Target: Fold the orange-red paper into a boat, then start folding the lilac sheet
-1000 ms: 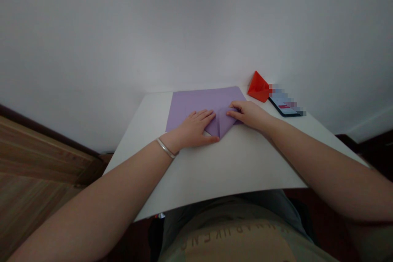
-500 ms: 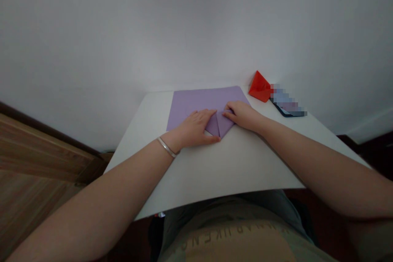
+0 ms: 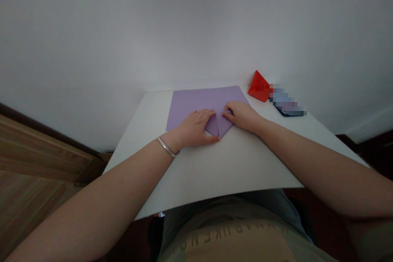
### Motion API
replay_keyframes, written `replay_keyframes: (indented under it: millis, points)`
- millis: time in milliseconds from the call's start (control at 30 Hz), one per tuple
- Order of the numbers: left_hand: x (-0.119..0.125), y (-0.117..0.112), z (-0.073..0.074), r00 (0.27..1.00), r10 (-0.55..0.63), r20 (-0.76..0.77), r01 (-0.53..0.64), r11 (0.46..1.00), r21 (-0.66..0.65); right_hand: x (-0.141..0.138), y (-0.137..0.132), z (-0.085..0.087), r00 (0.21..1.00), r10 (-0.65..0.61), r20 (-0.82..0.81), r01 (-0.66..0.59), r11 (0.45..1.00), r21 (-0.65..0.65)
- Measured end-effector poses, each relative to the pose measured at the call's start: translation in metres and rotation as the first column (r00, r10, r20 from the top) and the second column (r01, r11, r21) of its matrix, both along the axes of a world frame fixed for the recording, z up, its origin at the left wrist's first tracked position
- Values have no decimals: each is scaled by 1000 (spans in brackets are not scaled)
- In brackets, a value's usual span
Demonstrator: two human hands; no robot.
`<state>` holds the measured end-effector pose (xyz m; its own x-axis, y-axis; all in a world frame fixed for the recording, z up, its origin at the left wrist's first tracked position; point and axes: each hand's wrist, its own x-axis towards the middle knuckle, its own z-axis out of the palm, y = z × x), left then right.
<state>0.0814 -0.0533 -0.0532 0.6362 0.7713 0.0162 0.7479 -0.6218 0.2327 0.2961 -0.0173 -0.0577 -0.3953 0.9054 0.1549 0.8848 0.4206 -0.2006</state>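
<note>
A folded piece of purple paper [image 3: 225, 125] lies on the table, its pointed corner toward me and a crease running up from that point. My left hand [image 3: 199, 126] rests flat over its left side, fingers spread, thumb near the point. With curled fingers and thumb, my right hand [image 3: 238, 114] pinches the paper at its right side. Beneath and behind both hands spreads a flat purple sheet [image 3: 205, 99]; whether it is joined to the folded piece I cannot tell, as my hands cover part of it.
A red folded paper shape [image 3: 259, 86] stands at the back right of the white table [image 3: 215, 172]. Touching or close beside it lies a phone [image 3: 288, 104], its screen blurred out. The wall [image 3: 190, 28] rises behind the table, and wooden panels [image 3: 37, 163] are at the left.
My right fingers have drawn slightly more closed at the paper. Both hands otherwise stay in place, and the view has shifted only a little.
</note>
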Motion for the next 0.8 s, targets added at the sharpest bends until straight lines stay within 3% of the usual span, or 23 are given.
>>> replay_keyframes:
  millis: [633, 800]
  points:
    - [1, 2, 3, 996, -14, -85, 17, 999, 38, -2, -2, -3, 999, -14, 30, 12, 998, 66]
    - [4, -1, 4, 997, -10, -73, 17, 994, 103, -4, -8, 0, 999, -7, 46, 1, 993, 116]
